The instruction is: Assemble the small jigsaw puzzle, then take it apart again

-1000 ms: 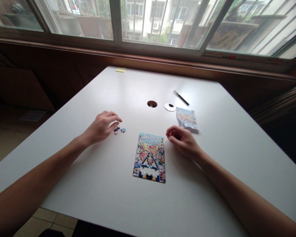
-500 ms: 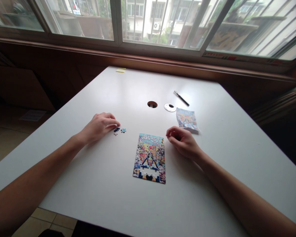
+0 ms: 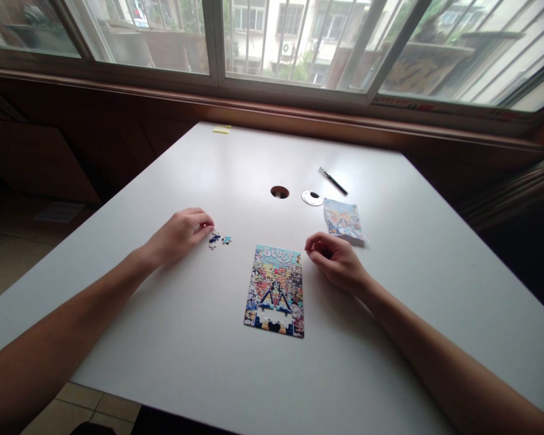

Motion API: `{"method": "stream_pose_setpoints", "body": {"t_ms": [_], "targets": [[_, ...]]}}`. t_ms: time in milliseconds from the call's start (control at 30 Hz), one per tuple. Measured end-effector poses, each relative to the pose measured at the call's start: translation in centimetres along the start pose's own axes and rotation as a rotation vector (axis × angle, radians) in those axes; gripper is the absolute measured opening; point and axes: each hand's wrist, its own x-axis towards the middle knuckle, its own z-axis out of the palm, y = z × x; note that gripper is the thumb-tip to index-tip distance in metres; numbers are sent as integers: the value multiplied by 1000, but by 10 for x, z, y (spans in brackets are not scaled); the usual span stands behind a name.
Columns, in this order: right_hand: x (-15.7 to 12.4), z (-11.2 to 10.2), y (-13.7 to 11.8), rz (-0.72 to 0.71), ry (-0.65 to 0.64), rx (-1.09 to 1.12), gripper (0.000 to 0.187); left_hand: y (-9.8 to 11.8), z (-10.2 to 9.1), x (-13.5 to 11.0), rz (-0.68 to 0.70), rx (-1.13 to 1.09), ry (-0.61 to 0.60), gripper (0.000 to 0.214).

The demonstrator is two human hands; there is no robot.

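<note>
A colourful jigsaw puzzle (image 3: 274, 290) lies flat on the white table in front of me, with a pale gap in its lower part. To its left is a small cluster of loose puzzle pieces, dark blue ones (image 3: 214, 239) and a light blue one (image 3: 226, 240). My left hand (image 3: 184, 234) rests just left of them, its thumb and fingers pinched together at the edge of the cluster. Whatever is between those fingertips is too small to make out. Beside the puzzle's upper right corner, my right hand (image 3: 335, 260) lies loosely curled, with nothing seen in it.
Behind my right hand lies a printed packet (image 3: 344, 219) in clear wrapping. Farther back are a round metal cover (image 3: 312, 197), a black pen (image 3: 333, 180) and a round hole (image 3: 280, 192) in the table (image 3: 163, 350). A yellow sticky note (image 3: 222, 129) marks the far left edge.
My left fingertips have drawn back slightly to the left, uncovering more of the loose pieces. My right hand and the puzzle have stayed in place.
</note>
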Motion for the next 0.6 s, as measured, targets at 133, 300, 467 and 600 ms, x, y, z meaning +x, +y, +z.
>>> {"method": "stream_pose_setpoints", "body": {"t_ms": [133,300,467,600], "targets": [[0,0,0,2,0,-3,3,8,7,-2,-30,36,36,28],[0,0,-2,5,-4,14,3,7,9,-4,-56,-80,-4,24],[0,-1,0,-5,-3,2,4,2,5,-3,-103,-94,-20,20],[-1,1,0,-33,1,-28,3,9,1,0,-141,-103,-51,16]]}}
